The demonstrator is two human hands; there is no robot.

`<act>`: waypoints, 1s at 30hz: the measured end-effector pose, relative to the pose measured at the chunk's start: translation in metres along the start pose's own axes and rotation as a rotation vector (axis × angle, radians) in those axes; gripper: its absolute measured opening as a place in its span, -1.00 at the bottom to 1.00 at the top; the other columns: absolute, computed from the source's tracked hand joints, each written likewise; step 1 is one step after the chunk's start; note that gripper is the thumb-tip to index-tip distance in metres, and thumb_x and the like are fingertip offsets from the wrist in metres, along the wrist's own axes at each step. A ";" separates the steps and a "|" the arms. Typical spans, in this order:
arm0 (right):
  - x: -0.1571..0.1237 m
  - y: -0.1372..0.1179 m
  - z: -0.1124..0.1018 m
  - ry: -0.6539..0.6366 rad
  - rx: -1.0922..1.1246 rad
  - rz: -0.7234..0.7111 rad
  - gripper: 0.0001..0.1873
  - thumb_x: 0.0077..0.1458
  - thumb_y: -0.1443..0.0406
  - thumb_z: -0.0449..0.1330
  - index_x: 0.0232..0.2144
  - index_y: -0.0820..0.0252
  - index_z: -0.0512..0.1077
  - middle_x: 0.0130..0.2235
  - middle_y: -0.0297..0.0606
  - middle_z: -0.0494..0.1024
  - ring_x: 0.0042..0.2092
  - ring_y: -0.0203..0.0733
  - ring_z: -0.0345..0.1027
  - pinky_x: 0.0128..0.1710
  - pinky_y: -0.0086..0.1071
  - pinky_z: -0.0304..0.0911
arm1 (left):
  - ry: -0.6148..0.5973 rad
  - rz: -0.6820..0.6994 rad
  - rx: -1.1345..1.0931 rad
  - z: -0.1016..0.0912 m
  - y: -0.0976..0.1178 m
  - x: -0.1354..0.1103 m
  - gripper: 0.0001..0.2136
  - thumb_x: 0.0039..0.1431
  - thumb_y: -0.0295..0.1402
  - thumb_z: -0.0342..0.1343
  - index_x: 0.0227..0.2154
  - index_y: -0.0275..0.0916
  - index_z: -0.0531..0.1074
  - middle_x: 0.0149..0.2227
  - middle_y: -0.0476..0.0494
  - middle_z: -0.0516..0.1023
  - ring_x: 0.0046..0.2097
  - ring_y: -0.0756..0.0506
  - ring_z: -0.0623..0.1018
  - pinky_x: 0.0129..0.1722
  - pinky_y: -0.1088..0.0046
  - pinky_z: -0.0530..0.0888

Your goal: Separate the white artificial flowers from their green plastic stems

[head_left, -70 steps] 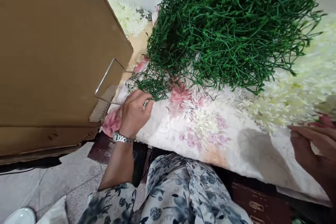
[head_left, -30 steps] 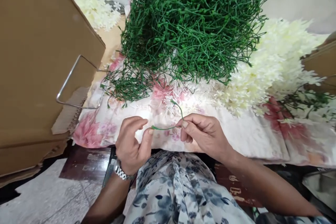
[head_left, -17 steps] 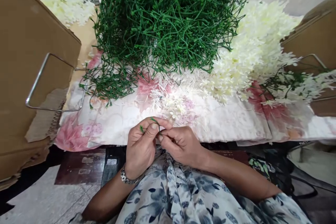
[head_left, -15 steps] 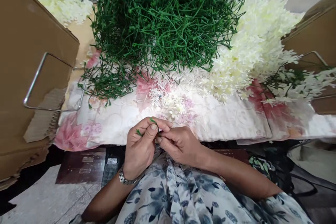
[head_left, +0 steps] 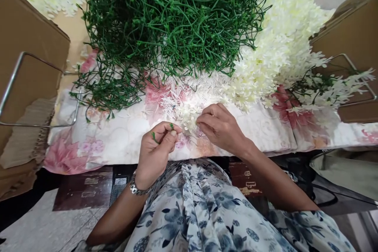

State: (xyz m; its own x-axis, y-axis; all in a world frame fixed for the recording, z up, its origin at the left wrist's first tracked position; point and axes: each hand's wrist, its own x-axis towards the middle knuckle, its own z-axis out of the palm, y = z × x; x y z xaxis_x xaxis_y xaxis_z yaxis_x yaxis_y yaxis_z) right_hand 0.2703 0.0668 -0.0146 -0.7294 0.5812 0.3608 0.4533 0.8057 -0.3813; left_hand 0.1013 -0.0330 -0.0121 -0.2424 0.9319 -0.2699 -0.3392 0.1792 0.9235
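Observation:
My left hand (head_left: 157, 151) is closed in a pinch on a green plastic stem (head_left: 154, 138), whose small forked tips stick out by the thumb and index finger. To the right, my right hand (head_left: 223, 129) touches the edge of a small heap of cream-white artificial flowers (head_left: 186, 115) on the floral cloth. Its fingertips are pinched together at a blossom, partly hidden by the fingers. White thin plastic sprigs (head_left: 174, 94) lie just behind that heap.
A big mound of green plastic stems (head_left: 177, 19) fills the back, with a smaller clump (head_left: 109, 86) at its left. Cream flowers (head_left: 280, 43) are piled at right beside a finished-looking spray (head_left: 327, 90). Cardboard boxes (head_left: 26, 27) with wire handles flank the cloth-covered table (head_left: 118, 145).
My right hand has left my left hand and moved forward and right to the small flower heap. The left hand keeps the green stem. The view has shifted slightly.

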 end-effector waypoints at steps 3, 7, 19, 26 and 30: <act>-0.002 -0.002 -0.004 0.030 0.006 -0.024 -0.86 0.13 0.39 0.05 -0.39 0.21 0.41 -0.35 -0.23 0.42 -0.27 -0.25 0.26 -0.22 -0.32 0.20 | -0.005 0.076 0.169 0.004 -0.002 0.001 -0.93 0.09 -0.36 0.11 -0.38 -0.24 0.41 -0.52 0.02 0.35 -0.56 0.10 0.22 -0.61 0.58 0.13; -0.004 -0.001 -0.010 -0.021 -0.090 -0.068 -0.86 0.13 0.37 0.05 -0.40 0.21 0.40 -0.34 -0.22 0.45 -0.26 -0.23 0.27 -0.23 -0.31 0.18 | -0.027 0.268 0.544 0.015 0.000 0.005 -0.93 0.10 -0.42 0.07 -0.33 -0.25 0.40 -0.45 -0.02 0.43 -0.47 0.06 0.37 -0.48 0.57 0.30; -0.011 0.002 -0.009 0.048 -0.072 -0.118 -0.90 0.09 0.38 0.11 -0.30 0.23 0.39 -0.33 -0.23 0.48 -0.26 -0.20 0.29 -0.26 -0.29 0.22 | -0.020 0.594 0.789 0.029 -0.008 0.019 -0.84 0.02 -0.61 0.01 -0.46 -0.28 0.44 -0.50 0.00 0.39 -0.46 0.07 0.35 -0.45 0.55 0.28; -0.021 0.014 -0.010 0.050 -0.080 -0.021 -0.79 0.05 0.37 0.16 -0.21 0.30 0.40 -0.28 -0.14 0.49 -0.26 -0.17 0.31 -0.25 -0.27 0.27 | 0.133 0.239 0.124 0.019 -0.004 0.021 -0.92 -0.09 -0.55 0.16 -0.52 -0.25 0.47 -0.59 0.06 0.38 -0.59 0.13 0.26 -0.60 0.61 0.17; -0.020 0.006 -0.016 0.150 -0.040 -0.037 -0.81 0.01 0.43 0.18 -0.24 0.30 0.42 -0.32 -0.15 0.50 -0.29 -0.19 0.32 -0.27 -0.29 0.28 | 0.037 -0.008 -0.292 0.015 0.007 0.021 -0.93 -0.16 -0.51 0.20 -0.54 -0.26 0.46 -0.74 0.16 0.18 -0.71 0.20 0.04 -0.70 0.68 0.04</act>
State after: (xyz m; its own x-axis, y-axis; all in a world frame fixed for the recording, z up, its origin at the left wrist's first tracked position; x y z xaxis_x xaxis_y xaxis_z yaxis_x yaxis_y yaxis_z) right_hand 0.2957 0.0621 -0.0100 -0.6624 0.5592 0.4985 0.4499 0.8290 -0.3321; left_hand 0.1069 -0.0074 -0.0073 -0.2700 0.9177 -0.2916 -0.5875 0.0829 0.8050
